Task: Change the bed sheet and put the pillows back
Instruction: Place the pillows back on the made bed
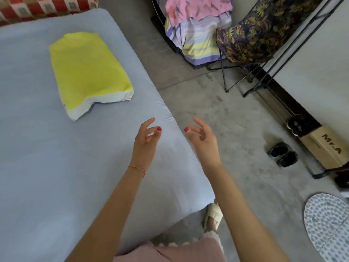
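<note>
A pale blue sheet covers the mattress, smooth across the top and over its right edge. A yellow pillow with a white side lies on it toward the far left. My left hand hovers over the sheet near the bed's right edge, fingers loosely curled and holding nothing. My right hand hangs just past that edge, over the floor, also relaxed and empty. The palms face each other a short way apart.
A red checked blanket lies at the head of the bed. On the concrete floor stand a rack with striped and pink linens, a floral folding chair, black shoes, a cardboard box and a patterned mat.
</note>
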